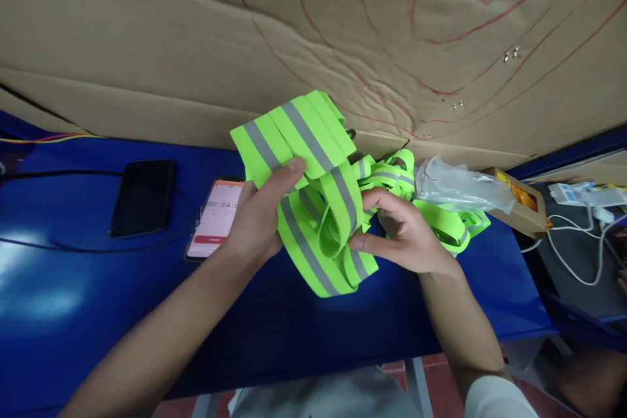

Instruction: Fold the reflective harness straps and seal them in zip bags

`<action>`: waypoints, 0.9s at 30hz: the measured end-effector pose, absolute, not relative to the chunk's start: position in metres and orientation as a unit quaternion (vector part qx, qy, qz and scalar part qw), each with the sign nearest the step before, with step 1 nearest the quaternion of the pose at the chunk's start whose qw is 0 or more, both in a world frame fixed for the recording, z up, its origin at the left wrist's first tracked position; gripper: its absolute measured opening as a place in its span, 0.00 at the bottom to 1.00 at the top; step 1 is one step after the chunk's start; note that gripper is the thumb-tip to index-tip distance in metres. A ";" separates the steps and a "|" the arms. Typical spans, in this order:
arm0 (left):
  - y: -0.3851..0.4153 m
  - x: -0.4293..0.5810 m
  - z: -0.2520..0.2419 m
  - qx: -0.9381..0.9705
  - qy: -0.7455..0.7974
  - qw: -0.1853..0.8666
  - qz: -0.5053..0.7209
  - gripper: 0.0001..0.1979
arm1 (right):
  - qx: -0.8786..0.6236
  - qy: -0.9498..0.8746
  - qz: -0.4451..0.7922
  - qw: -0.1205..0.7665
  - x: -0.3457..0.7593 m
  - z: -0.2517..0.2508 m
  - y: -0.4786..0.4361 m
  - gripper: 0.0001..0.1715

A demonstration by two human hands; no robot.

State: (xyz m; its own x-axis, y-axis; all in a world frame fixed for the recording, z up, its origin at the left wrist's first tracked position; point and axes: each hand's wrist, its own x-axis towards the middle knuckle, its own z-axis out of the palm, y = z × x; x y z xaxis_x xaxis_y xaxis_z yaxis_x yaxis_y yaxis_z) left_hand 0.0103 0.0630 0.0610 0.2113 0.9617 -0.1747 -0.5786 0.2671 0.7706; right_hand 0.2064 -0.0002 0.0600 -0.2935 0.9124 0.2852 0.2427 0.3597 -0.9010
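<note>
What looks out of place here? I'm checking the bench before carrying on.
Nothing is spilled or broken. The reflective strap is a loose tangle in both hands, and a crumpled plastic bag lies on more strap beside it.

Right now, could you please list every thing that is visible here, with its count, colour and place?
reflective strap bundle: one, neon green with grey stripes, held above the table middle
blue table: one, glossy blue, fills the lower picture
dark phone: one, black, screen off, on the table at left
lit phone: one, pink-white screen, on the table, partly behind the left hand
plastic bag: one, clear, right of the straps
small carton: one, brown, open, at the table's right edge
cardboard sheet: one, brown with red lines, behind the table
cables: several, white, far right
left hand: grips the bundle
right hand: pinches a strap loop
</note>
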 end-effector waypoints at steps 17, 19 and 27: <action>0.067 0.003 0.058 0.304 0.324 0.697 0.562 0.14 | -0.430 -0.597 0.579 0.353 0.214 0.064 -0.005 0.15; 0.068 0.002 0.056 0.300 0.327 0.704 0.555 0.12 | -0.470 -0.600 0.511 0.397 0.224 0.073 -0.006 0.14; 0.058 0.004 0.044 0.477 0.244 0.762 0.363 0.29 | -0.463 -0.636 0.394 0.474 0.213 0.060 0.003 0.32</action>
State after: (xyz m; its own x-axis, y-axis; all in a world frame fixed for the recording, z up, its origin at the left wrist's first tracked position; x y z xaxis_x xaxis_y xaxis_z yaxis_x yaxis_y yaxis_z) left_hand 0.0038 0.0575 0.0437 0.6173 0.7863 -0.0262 -0.3199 0.2813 0.9047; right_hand 0.2129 0.0033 0.0598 -0.1204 0.9637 0.2385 0.2156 0.2599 -0.9413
